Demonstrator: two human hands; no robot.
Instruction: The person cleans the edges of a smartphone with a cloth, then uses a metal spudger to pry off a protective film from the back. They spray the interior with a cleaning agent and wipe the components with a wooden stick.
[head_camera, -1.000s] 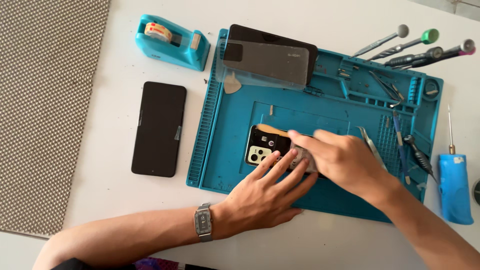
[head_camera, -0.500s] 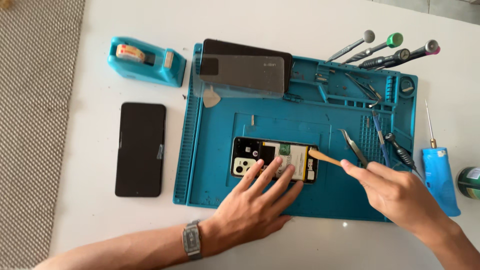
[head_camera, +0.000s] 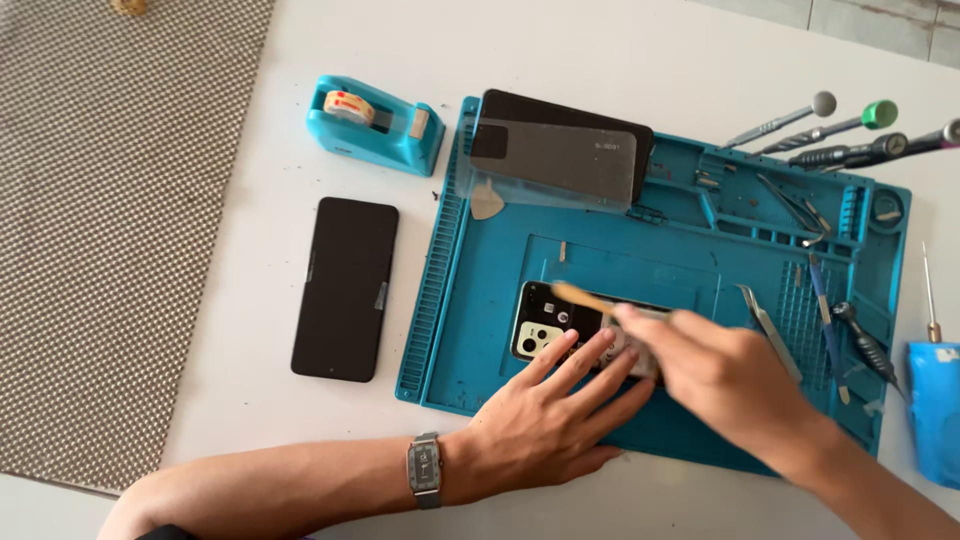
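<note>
An opened phone (head_camera: 545, 325) with its camera block showing lies on a blue repair mat (head_camera: 660, 250). My left hand (head_camera: 545, 420), with a wristwatch, lies flat with spread fingers pressing the phone's lower edge. My right hand (head_camera: 725, 375) is closed on a thin tan stick-like tool (head_camera: 585, 297), whose tip is over the phone's upper part. The hand and tool are motion-blurred and hide the phone's right half.
A black phone screen (head_camera: 345, 288) lies left of the mat. A blue tape dispenser (head_camera: 375, 122) stands above it. A dark panel under a clear sheet (head_camera: 560, 160) rests on the mat's top. Screwdrivers (head_camera: 850, 130) and tweezers (head_camera: 770, 330) lie at right; a woven mat (head_camera: 110, 200) is far left.
My right hand has swung left, carrying the tool's tip from the phone's right side across to its upper left. My left hand stays pressed on the phone.
</note>
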